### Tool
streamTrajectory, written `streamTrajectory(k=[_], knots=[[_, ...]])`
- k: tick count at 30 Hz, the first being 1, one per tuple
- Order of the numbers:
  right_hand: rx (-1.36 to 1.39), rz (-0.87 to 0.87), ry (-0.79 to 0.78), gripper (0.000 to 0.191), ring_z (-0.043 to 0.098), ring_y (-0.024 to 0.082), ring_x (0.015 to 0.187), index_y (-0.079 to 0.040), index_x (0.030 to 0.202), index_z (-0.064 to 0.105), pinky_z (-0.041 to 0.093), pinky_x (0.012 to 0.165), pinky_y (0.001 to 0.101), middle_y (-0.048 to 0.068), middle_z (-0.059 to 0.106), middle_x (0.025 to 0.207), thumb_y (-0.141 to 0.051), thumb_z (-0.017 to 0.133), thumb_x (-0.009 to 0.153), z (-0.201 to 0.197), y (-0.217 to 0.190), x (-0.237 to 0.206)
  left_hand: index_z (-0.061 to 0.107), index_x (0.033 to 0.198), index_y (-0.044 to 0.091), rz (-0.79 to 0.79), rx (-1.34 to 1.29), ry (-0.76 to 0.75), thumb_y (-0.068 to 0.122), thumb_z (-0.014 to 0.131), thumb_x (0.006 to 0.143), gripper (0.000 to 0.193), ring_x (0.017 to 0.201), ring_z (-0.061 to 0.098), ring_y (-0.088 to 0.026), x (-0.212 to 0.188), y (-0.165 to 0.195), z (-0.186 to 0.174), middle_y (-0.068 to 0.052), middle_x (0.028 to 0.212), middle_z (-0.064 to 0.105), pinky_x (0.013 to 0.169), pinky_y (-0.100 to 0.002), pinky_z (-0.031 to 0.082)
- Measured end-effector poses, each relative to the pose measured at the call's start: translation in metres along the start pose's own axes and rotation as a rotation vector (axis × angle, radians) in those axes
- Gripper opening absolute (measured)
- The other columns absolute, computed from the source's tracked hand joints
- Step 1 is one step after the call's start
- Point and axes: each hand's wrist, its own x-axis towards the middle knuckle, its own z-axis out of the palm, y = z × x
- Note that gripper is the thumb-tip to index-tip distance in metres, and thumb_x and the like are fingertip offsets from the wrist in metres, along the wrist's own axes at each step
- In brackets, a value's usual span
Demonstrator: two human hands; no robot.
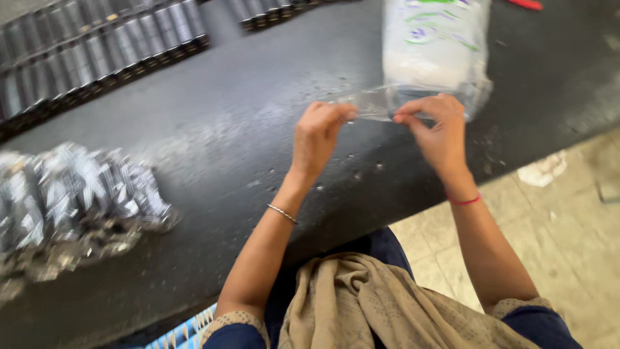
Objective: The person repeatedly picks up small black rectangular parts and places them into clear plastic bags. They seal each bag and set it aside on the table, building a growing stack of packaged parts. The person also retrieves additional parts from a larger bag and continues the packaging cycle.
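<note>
A clear plastic bag [434, 48] filled with white material and printed in green and purple lies on the dark table [213, 136]. Its open, empty end stretches toward me. My left hand [318, 137] pinches the left side of that open end. My right hand [436, 126] pinches the right side, and the clear film is pulled taut between both hands. A thin bangle sits on my left wrist and a red thread on my right wrist.
A blurred heap of silver-and-black packets [71, 194] lies at the left of the table. Rows of dark cylindrical pieces [97, 55] line the far edge. A red object [526, 4] shows at the top right. Tiled floor [555, 226] lies to the right.
</note>
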Motion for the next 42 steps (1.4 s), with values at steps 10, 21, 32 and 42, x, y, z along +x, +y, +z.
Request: streamTrajectory(k=[10,21,32,42], knots=[[1.050,0.446,-0.238,0.014,0.070,0.013,0.092,-0.008,0.112,0.069,0.058,0.084,0.0305,0.003,0.072,0.100,-0.018,0.068,0.102,0.107,-0.076,0.079,0.080,0.090,0.008,-0.310,-0.182,0.352,0.033,0.075,0.095,0.026,0.117,0.065,-0.021,-0.011,-0.041,-0.122,-0.005,0.109,0.080,0.101,-0.035,0.050],[1.097,0.695,-0.467,0.015,0.071,0.014,0.091,-0.005,0.108,0.067,0.061,0.083,0.0313,0.005,0.071,0.099,-0.016,0.070,0.099,0.233,-0.100,0.065,0.062,0.109,-0.003,-0.624,-0.647,0.826,0.007,0.061,0.098,0.014,0.095,0.070,-0.021,-0.052,-0.150,-0.142,-0.017,0.107,0.076,0.090,-0.034,0.056],[0.599,0.170,-1.052,0.016,0.068,0.009,0.076,-0.004,0.099,0.078,0.057,0.071,0.0261,0.001,0.076,0.088,-0.014,0.076,0.087,0.278,-0.124,0.109,0.040,0.150,-0.001,-0.219,0.293,0.685,0.018,0.079,0.094,0.071,0.143,0.046,-0.035,-0.048,-0.107,-0.186,-0.019,0.151,0.050,0.119,-0.047,0.033],[0.544,0.061,-0.684,0.024,0.075,0.017,0.076,-0.008,0.094,0.078,0.058,0.070,0.0318,0.006,0.081,0.085,-0.026,0.082,0.079,0.305,-0.131,0.103,0.072,0.105,-0.004,-0.518,-0.131,0.421,0.003,0.079,0.101,0.011,0.089,0.068,-0.011,-0.055,-0.140,-0.184,-0.008,0.099,0.073,0.084,-0.025,0.056]])
